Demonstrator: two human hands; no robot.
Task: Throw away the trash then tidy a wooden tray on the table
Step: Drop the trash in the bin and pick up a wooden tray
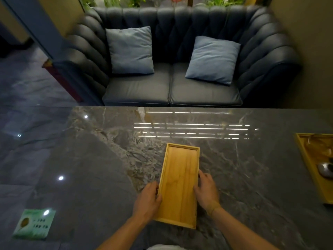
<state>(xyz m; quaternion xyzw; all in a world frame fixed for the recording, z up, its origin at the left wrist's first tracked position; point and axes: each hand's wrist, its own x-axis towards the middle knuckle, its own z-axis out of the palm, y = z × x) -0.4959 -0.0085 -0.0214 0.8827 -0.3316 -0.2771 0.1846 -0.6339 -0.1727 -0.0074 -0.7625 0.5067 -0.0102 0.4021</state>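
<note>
An empty rectangular wooden tray (180, 183) lies lengthwise on the dark marble table (108, 159), near its front edge. My left hand (148, 201) grips the tray's left long rim, thumb over the edge. On the opposite long rim my right hand (206, 191) holds the tray, fingers curled against its side. Nothing lies inside the tray.
A green and white packet (35, 223) lies at the table's front left. A second, larger wooden tray (306, 159) with a dark object in it stands at the right edge. Beyond the table is a dark blue sofa (171, 91) with two cushions.
</note>
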